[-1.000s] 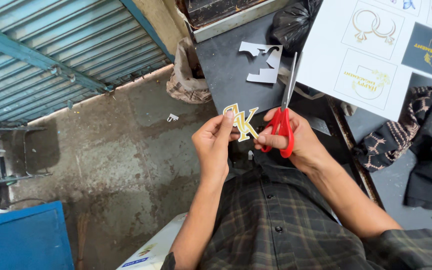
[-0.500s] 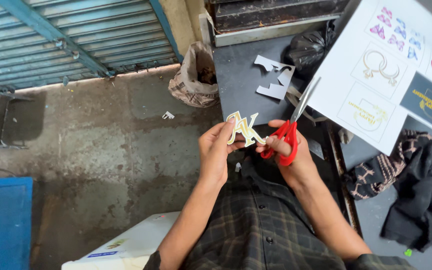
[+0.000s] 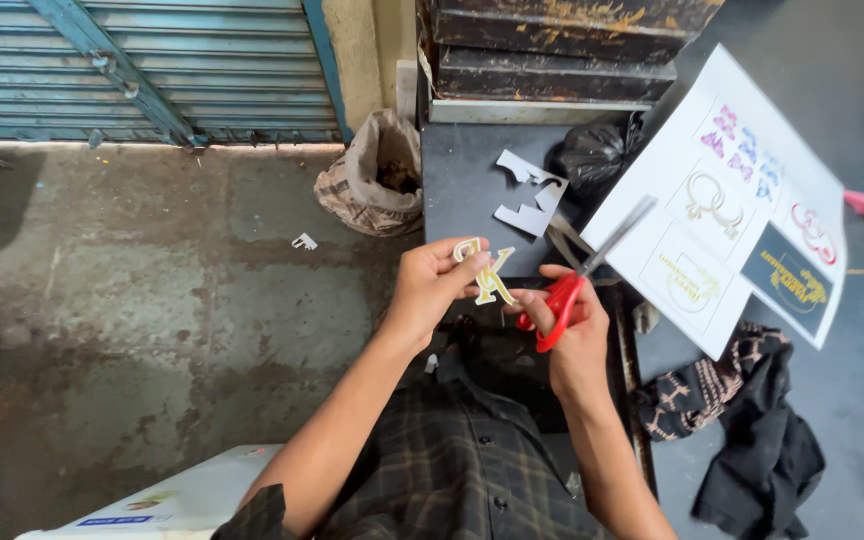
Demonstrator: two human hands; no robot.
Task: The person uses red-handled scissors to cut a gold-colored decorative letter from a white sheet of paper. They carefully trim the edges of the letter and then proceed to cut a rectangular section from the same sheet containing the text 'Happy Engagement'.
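Observation:
My left hand (image 3: 430, 283) pinches a small gold letter-shaped paper cutout (image 3: 491, 276) with a white border, held up in front of my chest. My right hand (image 3: 570, 325) grips red-handled scissors (image 3: 579, 277); their blades point up and to the right, away from the cutout. My right thumb and forefinger also touch the cutout's lower right edge. Both hands hover over the near edge of a dark table (image 3: 467, 180).
A white paper offcut (image 3: 530, 194) lies on the table beside a black plastic bag (image 3: 597, 155). A large printed sheet of designs (image 3: 727, 205) lies to the right, dark patterned cloth (image 3: 742, 420) below it. A brown sack (image 3: 372, 175) stands on the concrete floor by a metal shutter.
The view has swung, so the table and sheet sit lower in frame. The scissors have tilted further right. Both hands keep their hold on cutout and scissors.

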